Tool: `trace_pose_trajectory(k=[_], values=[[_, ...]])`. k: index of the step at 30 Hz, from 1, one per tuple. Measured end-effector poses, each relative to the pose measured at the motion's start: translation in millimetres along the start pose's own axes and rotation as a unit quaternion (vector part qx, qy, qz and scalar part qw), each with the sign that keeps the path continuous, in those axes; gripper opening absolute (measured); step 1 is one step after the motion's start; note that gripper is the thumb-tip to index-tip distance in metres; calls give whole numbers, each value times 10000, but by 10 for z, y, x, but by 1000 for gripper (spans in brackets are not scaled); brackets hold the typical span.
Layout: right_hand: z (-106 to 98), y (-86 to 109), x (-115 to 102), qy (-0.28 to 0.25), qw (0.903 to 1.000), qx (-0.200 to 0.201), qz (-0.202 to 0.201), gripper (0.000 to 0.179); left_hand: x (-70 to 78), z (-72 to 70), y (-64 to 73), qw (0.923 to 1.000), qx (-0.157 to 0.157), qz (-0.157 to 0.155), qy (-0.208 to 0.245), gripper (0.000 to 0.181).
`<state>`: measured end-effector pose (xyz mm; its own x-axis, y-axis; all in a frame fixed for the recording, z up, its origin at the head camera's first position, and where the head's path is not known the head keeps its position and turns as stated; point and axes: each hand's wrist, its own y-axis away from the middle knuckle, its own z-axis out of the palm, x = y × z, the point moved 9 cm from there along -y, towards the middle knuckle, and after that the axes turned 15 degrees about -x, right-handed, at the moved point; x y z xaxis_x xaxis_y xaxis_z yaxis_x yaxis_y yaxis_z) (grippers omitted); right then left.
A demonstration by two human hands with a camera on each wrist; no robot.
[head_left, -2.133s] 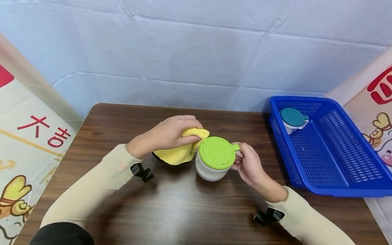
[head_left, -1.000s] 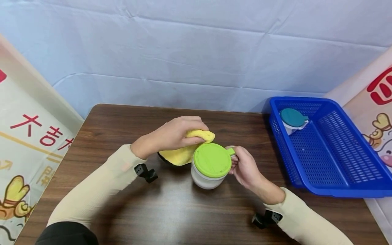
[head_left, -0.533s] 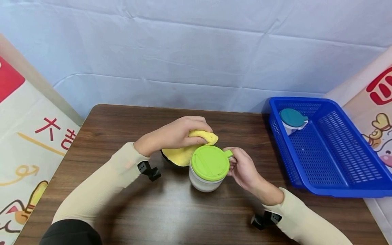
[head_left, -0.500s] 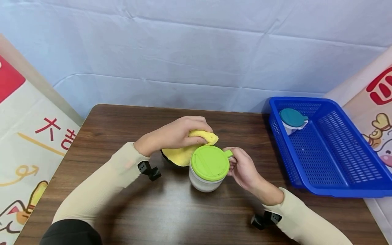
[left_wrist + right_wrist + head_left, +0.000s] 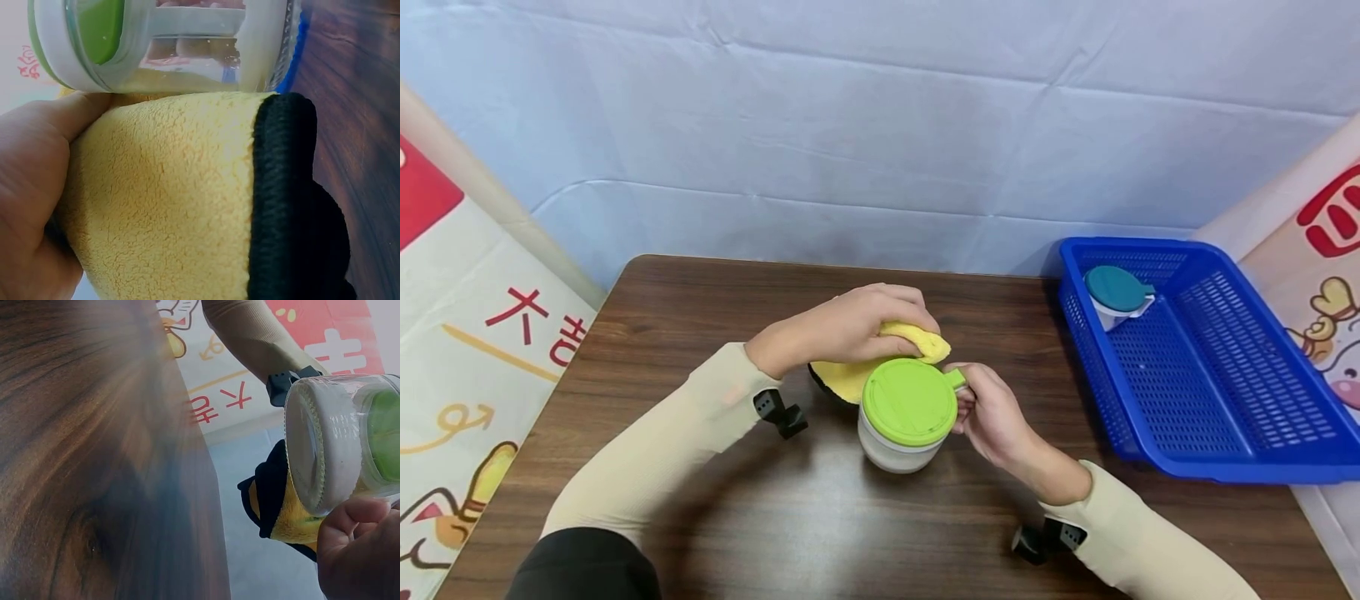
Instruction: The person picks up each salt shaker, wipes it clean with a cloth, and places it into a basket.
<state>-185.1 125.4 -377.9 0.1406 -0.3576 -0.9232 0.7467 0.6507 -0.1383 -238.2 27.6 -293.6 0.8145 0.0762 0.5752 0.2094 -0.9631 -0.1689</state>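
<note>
By its handle, my right hand [image 5: 998,421] grips a clear glass seasoning jar [image 5: 909,403] with a light green lid. White contents fill the lower part of the jar. Its underside shows in the right wrist view, so the jar is held up off the table. My left hand [image 5: 857,325] holds a yellow cloth [image 5: 847,380] with black edging between thumb and fingers. In the left wrist view the folded cloth [image 5: 169,194] lies against the jar's glass side [image 5: 194,56]. Part of the cloth is hidden behind the jar and under the left hand.
On the right of the brown wooden table [image 5: 842,533] stands a blue plastic basket [image 5: 1217,462]. Inside it, at the far left corner, sits a similar jar with a teal lid [image 5: 1116,288]. A pale cloth backdrop [image 5: 880,150] hangs behind the table.
The green-lidded jar and right hand have shifted left and nearer the person. My left hand has moved to the right with the cloth, along the jar's far side. Both grips are unchanged.
</note>
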Motion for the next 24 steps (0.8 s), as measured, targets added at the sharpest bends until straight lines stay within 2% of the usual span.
trace_pose_trajectory(k=[8, 16, 24], values=[[22, 1, -8, 34, 10000, -37, -30, 32, 11, 33, -71, 9998, -156, 130, 31, 18], [46, 11, -31, 91, 10000, -14, -18, 32, 9, 88, -124, 9986, -341, 164, 363, 19], [46, 23, -44, 113, 9999, 25, -41, 31, 0, 144, -143, 9967, -595, 281, 477, 17]])
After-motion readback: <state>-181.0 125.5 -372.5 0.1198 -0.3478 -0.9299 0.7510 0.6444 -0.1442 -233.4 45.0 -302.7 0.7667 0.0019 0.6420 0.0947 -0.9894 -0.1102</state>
